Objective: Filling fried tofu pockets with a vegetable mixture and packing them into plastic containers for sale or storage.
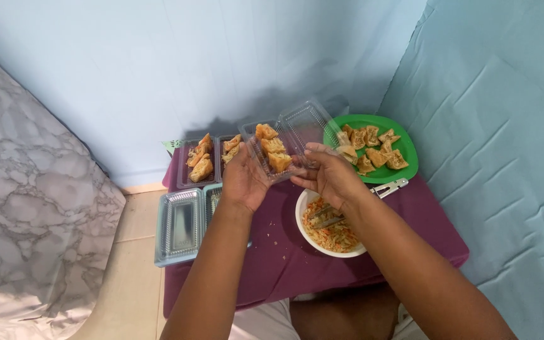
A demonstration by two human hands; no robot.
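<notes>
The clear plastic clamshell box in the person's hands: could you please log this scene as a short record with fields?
held item: clear plastic clamshell box, lid open, three fried golden pastry pieces inside
left hand: grips the box's near edge
right hand: holds the box's right side
plate: round green plate with more pastries
bowl: white bowl of orange shredded filling, metal tongs across it
surface: purple tablecloth
</notes>
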